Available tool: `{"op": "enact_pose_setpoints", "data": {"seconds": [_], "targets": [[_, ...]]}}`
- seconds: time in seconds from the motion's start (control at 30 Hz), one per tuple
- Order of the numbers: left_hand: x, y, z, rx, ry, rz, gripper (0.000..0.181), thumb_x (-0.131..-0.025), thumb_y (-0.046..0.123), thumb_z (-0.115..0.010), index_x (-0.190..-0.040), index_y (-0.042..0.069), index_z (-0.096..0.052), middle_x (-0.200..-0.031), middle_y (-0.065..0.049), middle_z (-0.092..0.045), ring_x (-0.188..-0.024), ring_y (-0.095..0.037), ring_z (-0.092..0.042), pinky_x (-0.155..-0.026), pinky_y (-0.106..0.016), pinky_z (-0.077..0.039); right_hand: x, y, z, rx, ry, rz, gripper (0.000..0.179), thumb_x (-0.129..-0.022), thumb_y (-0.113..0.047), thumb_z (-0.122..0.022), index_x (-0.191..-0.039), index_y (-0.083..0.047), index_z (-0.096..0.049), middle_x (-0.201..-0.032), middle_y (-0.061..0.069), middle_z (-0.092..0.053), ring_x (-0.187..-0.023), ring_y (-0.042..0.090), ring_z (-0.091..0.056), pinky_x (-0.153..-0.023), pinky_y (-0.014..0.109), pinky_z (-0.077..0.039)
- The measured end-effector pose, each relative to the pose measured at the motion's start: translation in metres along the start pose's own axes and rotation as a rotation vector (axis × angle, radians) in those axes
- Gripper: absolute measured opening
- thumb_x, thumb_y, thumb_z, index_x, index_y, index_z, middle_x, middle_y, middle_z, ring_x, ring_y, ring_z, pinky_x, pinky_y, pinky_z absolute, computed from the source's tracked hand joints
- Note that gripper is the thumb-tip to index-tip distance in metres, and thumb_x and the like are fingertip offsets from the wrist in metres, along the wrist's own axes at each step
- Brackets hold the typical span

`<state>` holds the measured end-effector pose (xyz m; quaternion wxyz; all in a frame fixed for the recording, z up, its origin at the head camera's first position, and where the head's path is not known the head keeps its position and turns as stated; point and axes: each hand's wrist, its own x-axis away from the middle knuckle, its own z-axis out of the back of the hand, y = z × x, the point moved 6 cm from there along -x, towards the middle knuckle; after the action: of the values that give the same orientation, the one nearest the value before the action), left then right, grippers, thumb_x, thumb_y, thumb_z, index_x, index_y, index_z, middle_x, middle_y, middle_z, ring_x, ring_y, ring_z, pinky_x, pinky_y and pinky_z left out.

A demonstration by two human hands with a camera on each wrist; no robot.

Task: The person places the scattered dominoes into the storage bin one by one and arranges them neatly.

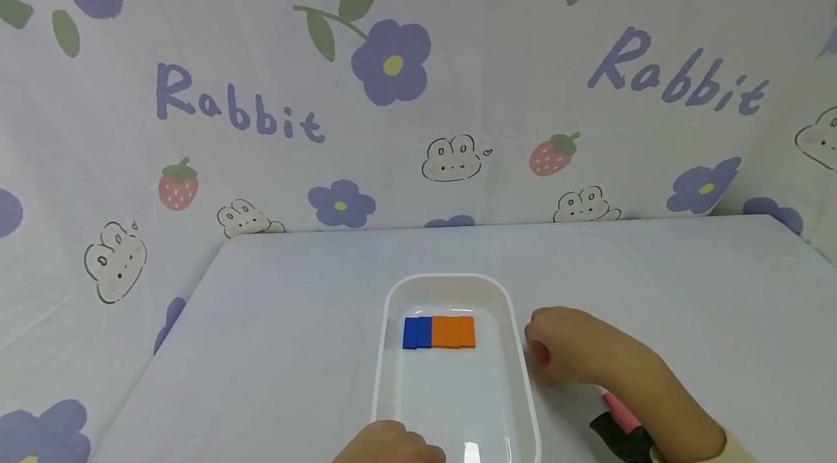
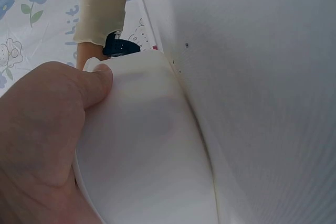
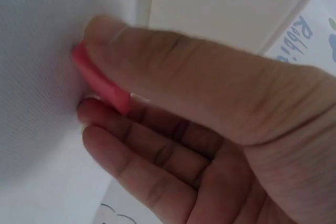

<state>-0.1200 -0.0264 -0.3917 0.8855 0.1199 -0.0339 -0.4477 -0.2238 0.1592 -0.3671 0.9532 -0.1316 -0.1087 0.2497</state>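
Observation:
A white tray [image 1: 390,325] lies lengthwise on the table. Inside its far half, two blue tiles [image 1: 417,333] and several orange tiles [image 1: 453,332] stand side by side in one row. My left hand [image 1: 392,443] holds the tray's near rim; in the left wrist view its thumb [image 2: 98,80] lies over the edge. Just right of the tray, at the table surface, my right hand [image 1: 582,347] pinches a small red tile [image 3: 100,82] between thumb and fingers. Much of that tile is hidden by the thumb.
A white cloth covers the table [image 1: 281,332]. Behind it hangs a curtain [image 1: 484,85] printed with flowers, strawberries, rabbits and lettering. A black and pink strap [image 1: 621,423] shows at my right wrist.

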Motion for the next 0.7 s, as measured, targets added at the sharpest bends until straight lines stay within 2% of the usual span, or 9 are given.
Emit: {"op": "enact_pose_setpoints", "data": {"seconds": [0.17,0.27,0.47,0.6,0.7], "targets": [[0.000,0.000,-0.001,0.003,0.012,-0.010,0.019,-0.074,0.042,-0.067,-0.075,0.023,-0.069,-0.059,0.018,-0.055,-0.047,0.010,-0.035,-0.050,-0.007,-0.031,0.000,0.001,0.002,0.014,-0.023,-0.038,0.021,-0.067,-0.007,-0.072,-0.066,-0.019,-0.055,-0.063,-0.008,-0.045,-0.062,0.012,-0.043,-0.055,0.026,-0.041],[0.000,0.000,-0.001,-0.003,0.026,-0.022,0.018,-0.074,0.041,-0.067,-0.075,0.023,-0.069,-0.060,0.018,-0.056,-0.047,0.010,-0.035,-0.050,-0.006,-0.031,0.000,0.001,0.006,0.001,-0.012,-0.022,0.019,-0.068,-0.005,-0.070,-0.067,-0.018,-0.057,-0.064,-0.008,-0.046,-0.064,0.012,-0.044,-0.056,0.026,-0.042],[0.001,0.000,0.001,0.007,0.031,-0.013,0.019,-0.074,0.042,-0.067,-0.076,0.023,-0.069,-0.060,0.018,-0.056,-0.047,0.009,-0.035,-0.050,-0.006,-0.031,0.002,0.002,0.024,-0.022,0.074,0.052,0.018,-0.070,-0.001,-0.069,-0.069,-0.017,-0.061,-0.075,-0.006,-0.053,-0.067,0.012,-0.046,-0.058,0.024,-0.044],[0.001,0.000,0.002,0.013,0.048,-0.026,0.018,-0.075,0.040,-0.068,-0.076,0.022,-0.069,-0.061,0.017,-0.057,-0.048,0.010,-0.036,-0.051,-0.006,-0.032,0.007,0.003,0.037,0.022,0.152,0.107,0.022,-0.069,-0.001,-0.072,-0.068,-0.018,-0.059,-0.086,-0.005,-0.056,-0.069,0.010,-0.048,-0.059,0.022,-0.044],[0.002,0.001,0.003,0.003,0.050,-0.036,0.018,-0.075,0.040,-0.068,-0.077,0.022,-0.069,-0.061,0.017,-0.057,-0.048,0.010,-0.036,-0.051,-0.006,-0.031,0.013,0.000,0.045,0.035,0.217,0.163,0.026,-0.069,-0.001,-0.072,-0.068,-0.021,-0.056,-0.087,-0.008,-0.054,-0.070,0.008,-0.049,-0.061,0.021,-0.044]]}}
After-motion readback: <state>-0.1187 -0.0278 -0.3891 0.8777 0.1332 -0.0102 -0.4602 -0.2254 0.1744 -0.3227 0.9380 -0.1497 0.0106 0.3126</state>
